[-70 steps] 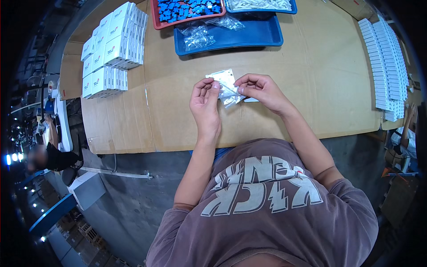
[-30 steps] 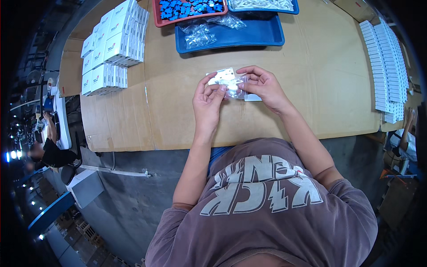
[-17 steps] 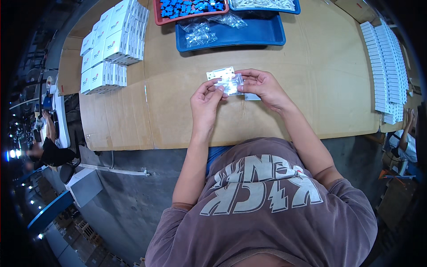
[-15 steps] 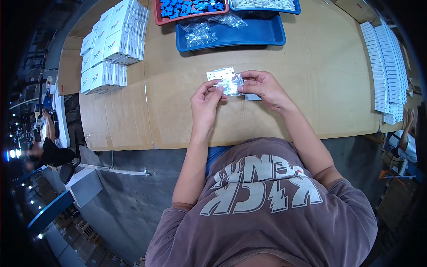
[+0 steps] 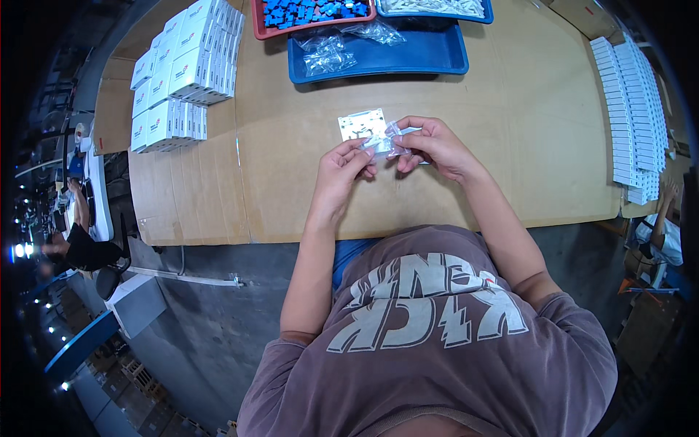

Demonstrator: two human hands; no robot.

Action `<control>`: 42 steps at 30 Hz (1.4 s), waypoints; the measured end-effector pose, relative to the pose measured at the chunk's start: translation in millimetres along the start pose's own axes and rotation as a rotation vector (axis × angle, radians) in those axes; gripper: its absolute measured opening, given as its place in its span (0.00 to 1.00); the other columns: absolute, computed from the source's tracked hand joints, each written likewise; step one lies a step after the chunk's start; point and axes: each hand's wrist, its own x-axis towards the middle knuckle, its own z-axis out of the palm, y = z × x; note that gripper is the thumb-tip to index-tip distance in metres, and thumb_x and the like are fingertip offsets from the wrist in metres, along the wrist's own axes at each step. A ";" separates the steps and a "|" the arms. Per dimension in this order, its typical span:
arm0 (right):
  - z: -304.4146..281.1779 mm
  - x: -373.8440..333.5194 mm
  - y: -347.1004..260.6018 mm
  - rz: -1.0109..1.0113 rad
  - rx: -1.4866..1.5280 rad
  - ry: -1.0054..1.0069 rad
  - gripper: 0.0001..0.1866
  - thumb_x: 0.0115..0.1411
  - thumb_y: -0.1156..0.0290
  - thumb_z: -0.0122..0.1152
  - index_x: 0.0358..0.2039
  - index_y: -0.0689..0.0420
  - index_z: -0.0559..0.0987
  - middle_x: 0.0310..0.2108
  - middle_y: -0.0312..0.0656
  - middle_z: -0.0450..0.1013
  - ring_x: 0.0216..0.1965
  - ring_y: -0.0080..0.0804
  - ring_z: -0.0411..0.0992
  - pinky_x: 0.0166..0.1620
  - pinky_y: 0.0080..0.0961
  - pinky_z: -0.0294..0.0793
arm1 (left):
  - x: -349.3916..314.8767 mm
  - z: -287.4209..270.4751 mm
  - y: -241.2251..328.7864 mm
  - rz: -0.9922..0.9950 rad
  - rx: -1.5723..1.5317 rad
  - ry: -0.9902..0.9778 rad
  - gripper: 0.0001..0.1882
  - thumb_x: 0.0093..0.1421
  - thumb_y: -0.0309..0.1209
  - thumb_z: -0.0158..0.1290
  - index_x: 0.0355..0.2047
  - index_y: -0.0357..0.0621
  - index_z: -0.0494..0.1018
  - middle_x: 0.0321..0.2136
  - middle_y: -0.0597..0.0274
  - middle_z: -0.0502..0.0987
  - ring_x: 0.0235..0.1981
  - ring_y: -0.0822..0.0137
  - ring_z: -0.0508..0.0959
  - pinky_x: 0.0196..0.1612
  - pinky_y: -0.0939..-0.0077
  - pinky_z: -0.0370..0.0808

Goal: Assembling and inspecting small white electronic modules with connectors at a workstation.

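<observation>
Between my two hands is a small clear plastic bag (image 5: pixel 381 145), crinkled and shiny. My left hand (image 5: pixel 342 169) pinches its left side between thumb and fingers. At its upper right, my right hand (image 5: pixel 435 148) grips the plastic with thumb and forefinger, the other fingers curled below. What lies inside the bag is too small to make out. Just beyond it, a white card (image 5: pixel 361 124) with dark marks rests on the cardboard-covered table, partly hidden by the bag and my fingers.
Ahead stand a blue tray (image 5: pixel 408 65) with clear plastic bags, a red tray (image 5: pixel 273 33) of blue pieces and another blue tray (image 5: pixel 477 17) of white pieces. Stacked white boxes (image 5: pixel 188 73) stand left, more (image 5: pixel 630 109) right. People (image 5: pixel 95 247) sit at both sides.
The bag has been turned and bunched between my fingers, and more of the card shows behind it. My left hand has shifted slightly nearer my body.
</observation>
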 end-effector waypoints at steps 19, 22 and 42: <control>-1.1 4.1 8.2 -0.096 0.246 0.021 0.10 0.70 0.75 0.55 0.45 0.68 0.80 0.37 0.53 0.82 0.31 0.34 0.84 0.36 0.25 0.86 | -3.0 19.2 0.3 0.132 -0.334 0.001 0.11 0.69 0.24 0.52 0.49 0.33 0.78 0.35 0.62 0.78 0.34 0.74 0.74 0.40 0.79 0.73; -2.1 4.5 6.3 -0.088 0.077 -0.003 0.11 0.70 0.73 0.58 0.46 0.68 0.80 0.38 0.49 0.82 0.33 0.34 0.84 0.38 0.26 0.86 | -3.6 20.4 6.8 0.153 -0.266 0.016 0.11 0.72 0.27 0.51 0.48 0.34 0.78 0.35 0.62 0.79 0.33 0.75 0.75 0.39 0.80 0.74; -3.6 10.0 1.2 -0.056 -0.203 -0.045 0.13 0.73 0.75 0.55 0.53 0.65 0.80 0.38 0.49 0.82 0.32 0.30 0.83 0.37 0.23 0.84 | 1.3 -11.2 18.7 0.075 0.130 -0.077 0.15 0.71 0.25 0.55 0.54 0.29 0.76 0.35 0.56 0.83 0.30 0.72 0.82 0.36 0.78 0.81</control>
